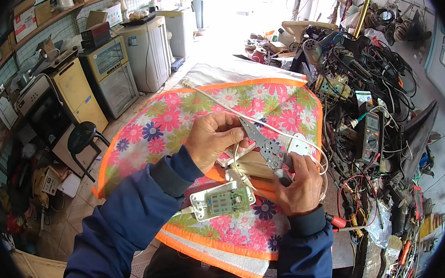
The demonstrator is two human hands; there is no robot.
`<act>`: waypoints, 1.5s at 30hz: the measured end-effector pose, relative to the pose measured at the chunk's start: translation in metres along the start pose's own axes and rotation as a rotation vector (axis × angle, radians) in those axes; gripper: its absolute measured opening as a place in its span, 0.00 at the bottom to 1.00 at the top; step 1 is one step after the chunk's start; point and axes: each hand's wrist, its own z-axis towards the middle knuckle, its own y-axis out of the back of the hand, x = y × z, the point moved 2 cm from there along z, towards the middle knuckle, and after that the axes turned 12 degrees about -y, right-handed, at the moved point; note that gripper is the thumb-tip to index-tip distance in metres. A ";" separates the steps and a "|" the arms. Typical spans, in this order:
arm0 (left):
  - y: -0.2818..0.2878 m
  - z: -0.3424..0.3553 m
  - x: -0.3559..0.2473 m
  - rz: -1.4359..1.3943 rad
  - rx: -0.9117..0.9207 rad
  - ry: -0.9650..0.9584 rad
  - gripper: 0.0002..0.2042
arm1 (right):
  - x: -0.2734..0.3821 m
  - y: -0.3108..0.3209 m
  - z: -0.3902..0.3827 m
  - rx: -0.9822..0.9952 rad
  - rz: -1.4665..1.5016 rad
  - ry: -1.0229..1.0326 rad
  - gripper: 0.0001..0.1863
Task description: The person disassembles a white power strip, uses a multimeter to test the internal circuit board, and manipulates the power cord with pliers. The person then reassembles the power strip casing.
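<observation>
My right hand (303,188) is closed round the handles of a flat grey wire stripper (270,152), whose jaws point up and left. My left hand (209,140) pinches a white cable (237,165) close to the jaw tips; its very end is too small to make out. This cable runs down to an opened white plastic case with a green circuit board (222,200), lying on the flowered quilted cloth (149,124). Under my hands sits a pale block-like object (254,169), partly hidden. Beyond the stripper, another white cable (225,106) crosses the cloth beside a white outlet-like piece (299,144).
A multimeter (372,133) with red leads stands at the right, before a heap of tangled black cables (367,61). Near my right wrist lies a red probe (336,221). On the left are a black stool (82,140), appliances (146,50) and loaded shelves (67,8).
</observation>
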 end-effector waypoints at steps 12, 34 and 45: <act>0.004 0.002 0.002 -0.153 0.029 -0.007 0.05 | 0.000 -0.001 0.000 0.081 0.143 -0.015 0.24; 0.000 0.002 0.000 -0.041 -0.065 0.061 0.06 | -0.030 0.015 0.009 -0.148 0.389 -0.357 0.17; 0.003 0.002 0.003 0.161 -0.049 -0.078 0.06 | 0.004 0.005 -0.004 -0.117 -0.113 0.088 0.34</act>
